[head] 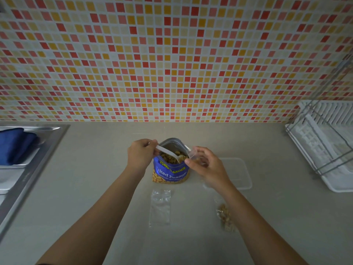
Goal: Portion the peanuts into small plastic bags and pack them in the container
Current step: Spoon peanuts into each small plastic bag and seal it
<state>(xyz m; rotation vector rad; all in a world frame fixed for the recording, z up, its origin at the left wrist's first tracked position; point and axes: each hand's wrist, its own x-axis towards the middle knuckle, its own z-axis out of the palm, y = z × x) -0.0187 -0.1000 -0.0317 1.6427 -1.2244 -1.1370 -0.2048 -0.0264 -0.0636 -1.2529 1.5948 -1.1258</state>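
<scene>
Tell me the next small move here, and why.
Probably lift the spoon, loaded, from the peanut bag and tip it into the small clear bag the right hand holds beside its mouth: the left hand has the spoon's bowl among the peanuts.

Fig.: from my remote view, red/orange/cream mosaic wall (172, 54) behind beige surface (86, 188); steel sink (30, 176) at L, white dish rack (324, 142) at R.
</scene>
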